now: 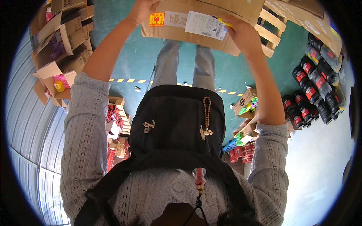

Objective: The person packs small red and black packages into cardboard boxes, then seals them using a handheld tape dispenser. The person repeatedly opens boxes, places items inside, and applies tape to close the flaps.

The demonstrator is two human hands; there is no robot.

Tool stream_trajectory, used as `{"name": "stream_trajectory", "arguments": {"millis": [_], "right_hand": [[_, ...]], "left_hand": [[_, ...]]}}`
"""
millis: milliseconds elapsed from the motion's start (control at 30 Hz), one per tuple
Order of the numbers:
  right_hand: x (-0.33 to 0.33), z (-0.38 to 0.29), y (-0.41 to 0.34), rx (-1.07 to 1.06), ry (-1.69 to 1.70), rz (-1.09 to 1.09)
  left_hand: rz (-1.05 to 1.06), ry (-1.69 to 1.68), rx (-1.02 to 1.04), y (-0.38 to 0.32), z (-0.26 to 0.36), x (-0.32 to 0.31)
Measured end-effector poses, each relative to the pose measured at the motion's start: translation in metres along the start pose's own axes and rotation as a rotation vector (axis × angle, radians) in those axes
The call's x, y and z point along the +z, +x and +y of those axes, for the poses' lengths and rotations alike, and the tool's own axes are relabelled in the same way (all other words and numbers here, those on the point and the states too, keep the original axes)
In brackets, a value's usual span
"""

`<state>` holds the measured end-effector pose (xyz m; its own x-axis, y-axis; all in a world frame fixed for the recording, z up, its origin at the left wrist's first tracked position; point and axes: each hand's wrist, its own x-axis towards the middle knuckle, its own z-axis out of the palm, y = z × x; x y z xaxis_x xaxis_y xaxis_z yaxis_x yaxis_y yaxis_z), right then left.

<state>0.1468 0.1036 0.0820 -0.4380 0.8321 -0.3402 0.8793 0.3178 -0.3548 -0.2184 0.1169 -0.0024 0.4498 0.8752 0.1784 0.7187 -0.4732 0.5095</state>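
A brown cardboard box [167, 32] is before me at the top of the view, cut off by the picture's upper edge. My left hand [143, 10] grips its left side near the corner; some fingertips are out of the frame. In my right hand [243, 34] is a yellow cutter [226, 23], which looks like a utility knife, lying against the box face. Its tip is over a white shipping label [202, 25] with print and a barcode. To the left of the label, clear tape and a yellow-and-red fragile sticker [157, 19] are on the cardboard.
A wooden pallet [271, 31] lies right of the box, near more cartons [308, 17]. Black bottles with red labels [311, 93] are stacked at the right. Opened cartons [68, 36] line the left by a corrugated wall [25, 113]. Yellow-black tape [130, 80] crosses the green floor.
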Motion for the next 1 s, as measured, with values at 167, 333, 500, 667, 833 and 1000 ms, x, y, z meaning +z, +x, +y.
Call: {"name": "stream_trajectory", "arguments": {"millis": [167,333,500,667,833,1000], "right_hand": [[-0.014,0.031,-0.039,0.140,0.040,0.020],[0.012,-0.006,-0.060,0.448,0.331,0.142],[0.038,-0.036,-0.053,0.557,0.583,0.159],[0.058,-0.036,-0.049,0.537,0.421,0.223],[0.070,-0.058,-0.089,0.660,0.456,0.057],[0.065,-0.061,-0.115,0.659,0.630,0.122]], "left_hand": [[0.034,-0.017,0.012,-0.001,-0.001,0.001],[0.042,-0.281,-0.012,-0.001,-0.002,0.005],[0.031,-0.179,-0.022,-0.001,-0.001,0.007],[0.003,-0.181,-0.051,-0.003,0.001,0.005],[0.006,-0.035,0.005,0.001,0.004,0.000],[0.002,-0.048,0.001,0.002,0.006,-0.002]]}}
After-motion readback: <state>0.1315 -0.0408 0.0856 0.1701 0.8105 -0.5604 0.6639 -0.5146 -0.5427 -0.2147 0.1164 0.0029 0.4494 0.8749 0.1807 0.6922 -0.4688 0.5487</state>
